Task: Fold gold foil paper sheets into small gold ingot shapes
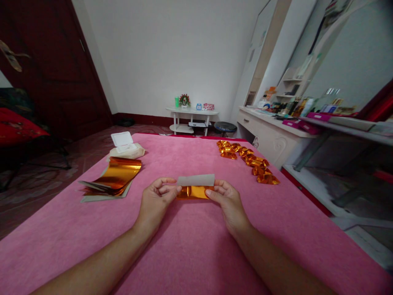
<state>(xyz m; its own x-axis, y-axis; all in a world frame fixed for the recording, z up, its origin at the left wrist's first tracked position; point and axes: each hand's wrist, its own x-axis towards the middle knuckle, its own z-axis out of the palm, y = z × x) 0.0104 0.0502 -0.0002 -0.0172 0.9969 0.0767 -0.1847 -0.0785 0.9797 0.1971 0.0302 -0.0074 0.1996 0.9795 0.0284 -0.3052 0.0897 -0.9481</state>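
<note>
Between my two hands a sheet of gold foil paper (pixel 196 192) is held by its ends, partly folded over. Its grey back (pixel 196 180) shows along the far strip and the shiny gold side faces me below. My left hand (pixel 158 194) pinches the left end with thumb and fingers. At the right end, my right hand (pixel 225 198) pinches in the same way. To the left lies a loose stack of gold foil sheets (pixel 123 170), curled at the far side. Several folded gold foil pieces (pixel 253 159) lie in a bent row at the right.
A wipes packet (pixel 132 151) with its lid up sits behind the stack on the pink-covered surface (pixel 172 155). Beyond the far edge stand a small white table (pixel 193 110) and a round stool (pixel 225 126). A cluttered dresser (pixel 270 127) runs along the right.
</note>
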